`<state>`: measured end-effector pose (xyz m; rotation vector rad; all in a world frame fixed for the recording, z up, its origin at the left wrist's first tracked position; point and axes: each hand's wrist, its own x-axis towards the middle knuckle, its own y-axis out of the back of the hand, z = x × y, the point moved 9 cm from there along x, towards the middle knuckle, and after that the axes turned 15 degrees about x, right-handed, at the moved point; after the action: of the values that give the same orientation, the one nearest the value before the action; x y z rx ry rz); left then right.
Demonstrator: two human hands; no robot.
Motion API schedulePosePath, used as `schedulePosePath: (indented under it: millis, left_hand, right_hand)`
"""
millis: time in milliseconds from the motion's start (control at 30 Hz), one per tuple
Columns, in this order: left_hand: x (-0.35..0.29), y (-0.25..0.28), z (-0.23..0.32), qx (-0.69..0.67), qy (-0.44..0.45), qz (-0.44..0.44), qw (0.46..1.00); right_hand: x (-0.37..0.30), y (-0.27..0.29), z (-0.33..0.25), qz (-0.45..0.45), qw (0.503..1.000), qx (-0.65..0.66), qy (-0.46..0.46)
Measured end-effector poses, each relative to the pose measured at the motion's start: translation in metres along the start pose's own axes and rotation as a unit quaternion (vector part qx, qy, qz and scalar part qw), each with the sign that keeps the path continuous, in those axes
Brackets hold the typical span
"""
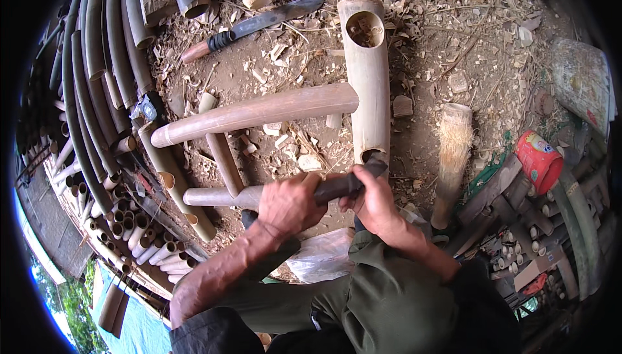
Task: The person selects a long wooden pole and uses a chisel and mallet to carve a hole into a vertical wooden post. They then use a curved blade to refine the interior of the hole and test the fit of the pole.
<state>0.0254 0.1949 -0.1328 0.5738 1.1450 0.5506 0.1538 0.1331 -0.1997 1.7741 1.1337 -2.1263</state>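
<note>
My left hand (291,202) is wrapped around a bamboo pole (217,197) that lies crosswise in front of me. Between my hands is a dark, blackish length (335,189); whether it is the pole's own end or a separate piece I cannot tell. My right hand (372,202) closes on it, thumb on top, beside the lower hole of a thick pale bamboo post (368,108). That hole is partly covered. A longer brown bamboo rail (259,115) meets the post farther up, and a short bamboo piece (223,163) stands between rail and pole.
A large knife (272,20) lies among wood chips on the dirt. To the right are a frayed bamboo stump (453,153), a red container (539,163) and a whitish bucket (582,82). Bamboo poles (97,23) are stacked at left; a holed bamboo length (172,182) lies nearer.
</note>
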Motion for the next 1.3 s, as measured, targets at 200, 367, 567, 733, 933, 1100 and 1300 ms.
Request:
schedulePosePath:
  millis: [200,367,567,733,933,1100,1300]
  left_hand:
    - [-0.005,-0.022,-0.013,-0.104,0.090,-0.055,0.989]
    - [0.065,0.072,0.074,0.166,-0.088,-0.069,0.980]
    - [0.022,0.022,0.029,0.070,-0.043,-0.046,0.996]
    - [-0.009,-0.018,0.019,-0.130,0.093,-0.047,0.986]
    - [0.069,0.077,0.114,0.206,-0.131,-0.092,0.965]
    - [0.037,0.088,0.127,0.306,-0.194,-0.100,0.927]
    - [-0.003,0.018,0.080,0.155,-0.183,-0.085,0.967]
  right_hand:
    - [0.004,-0.014,-0.008,-0.028,0.988,-0.140,-0.050]
    - [0.000,-0.011,-0.037,-0.071,0.963,0.254,-0.057]
    - [-0.016,-0.010,-0.025,0.005,0.999,0.054,-0.003]
    - [-0.007,-0.004,-0.023,-0.033,0.989,-0.135,-0.051]
    - [-0.015,0.005,-0.058,-0.084,0.953,0.288,-0.047]
    - [-0.041,-0.015,-0.024,-0.161,0.915,0.341,-0.143]
    - [-0.042,0.055,0.007,-0.102,0.971,0.130,-0.170]
